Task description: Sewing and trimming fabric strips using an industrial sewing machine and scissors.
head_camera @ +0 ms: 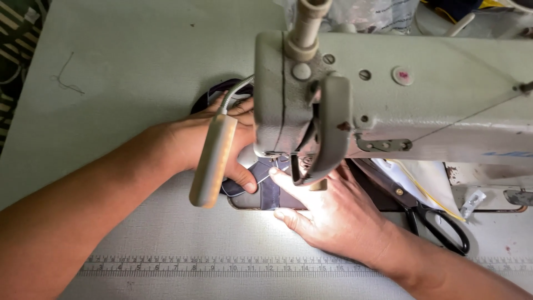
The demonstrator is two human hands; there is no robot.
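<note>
A grey-green industrial sewing machine (400, 94) fills the upper right, its head over the needle area. A small dark navy fabric piece (270, 191) lies on the metal needle plate under the presser foot. My left hand (208, 141) reaches in from the left behind a small gooseneck lamp (212, 161); its thumb presses the fabric's left edge. My right hand (333, 214) lies flat from the right, fingers pressing the fabric just in front of the needle. More of the dark fabric (222, 91) shows beyond my left hand. The needle itself is hidden by the machine head.
Black-handled scissors (438, 225) lie on the table right of my right wrist, beside white cloth with yellow stitching (422, 180). A printed ruler strip (222, 268) runs along the table's near edge. Loose thread (65, 78) lies on the pale green tabletop (127, 61) at far left.
</note>
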